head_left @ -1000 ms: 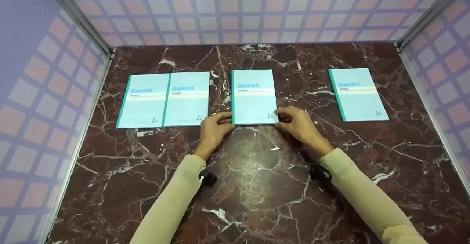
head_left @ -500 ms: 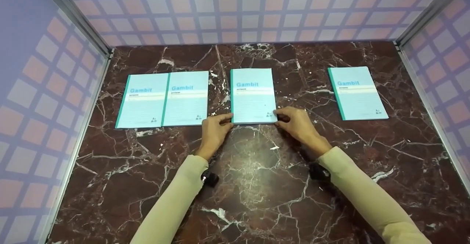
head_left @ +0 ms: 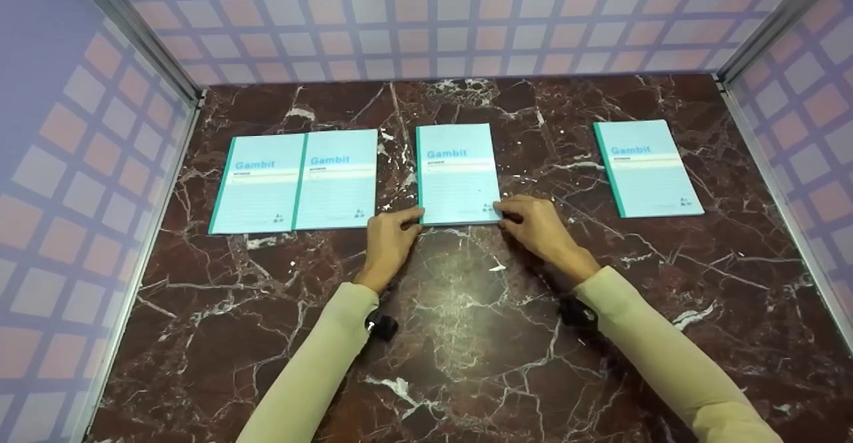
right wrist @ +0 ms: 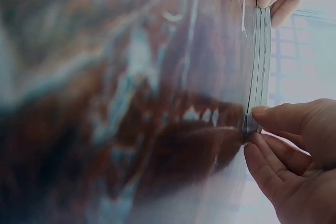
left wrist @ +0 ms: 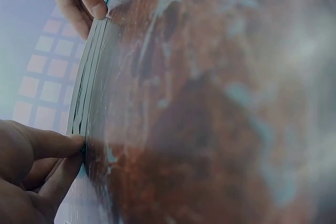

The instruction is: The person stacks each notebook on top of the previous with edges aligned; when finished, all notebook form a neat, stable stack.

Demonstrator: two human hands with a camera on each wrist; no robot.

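A stack of notebooks [head_left: 457, 176], with a light blue "Gambit" cover and green spine on top, lies flat on the dark marbled table. In the wrist views its page edges [left wrist: 88, 80] show dark lines between layers. My left hand [head_left: 388, 243] pinches the near left corner with thumb and index finger at the spine. Across from it, my right hand [head_left: 538, 230] pinches the near right corner. In the right wrist view, the right thumb and fingers [right wrist: 283, 114] meet the stack's edge. The far side of the stack is untouched.
Two matching notebooks lie side by side on the left, one outer [head_left: 256, 183] and one inner [head_left: 336, 180]. Another notebook [head_left: 650, 170] lies apart on the right. Tiled-pattern panels [head_left: 440, 36] with metal corner posts enclose the table [head_left: 460, 363] at the back and sides.
My left hand has shifted slightly, its index finger straighter against the spine near the corner. The right hand and stack stay almost in place, and the view drifts slightly.
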